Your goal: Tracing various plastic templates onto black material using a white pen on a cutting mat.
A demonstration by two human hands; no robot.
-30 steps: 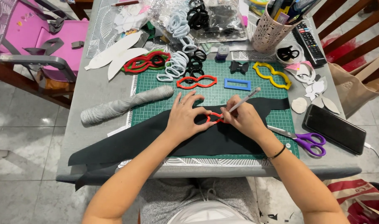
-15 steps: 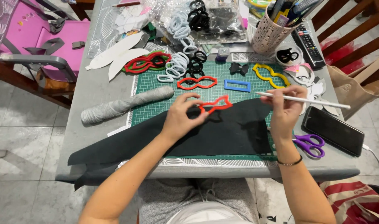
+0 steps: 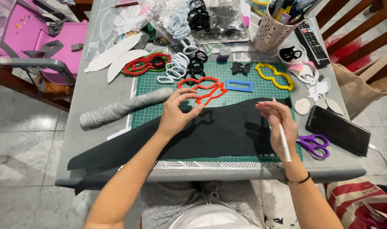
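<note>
One red template (image 3: 211, 94), one white pencil (image 3: 282, 135), two hands.

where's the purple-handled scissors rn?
Head view, right side: the purple-handled scissors lie on the grey table by the green cutting mat's right edge, between the right hand and the black phone.

Two bare forearms in view from the head camera, no sleeves visible on either. Left hand (image 3: 175, 115): no rings, no watch, no band at the wrist. Right hand (image 3: 278, 118): no rings seen; thin black bracelet (image 3: 298, 181) around the wrist, loose fit, plain, possibly with a small clasp or bead. Lower body: grey soft trousers (image 3: 202, 199) with a pale drawstring at the waist. White top (image 3: 210, 218) at bottom edge, partly cut off by frame. Fingernails too small to judge.
</note>
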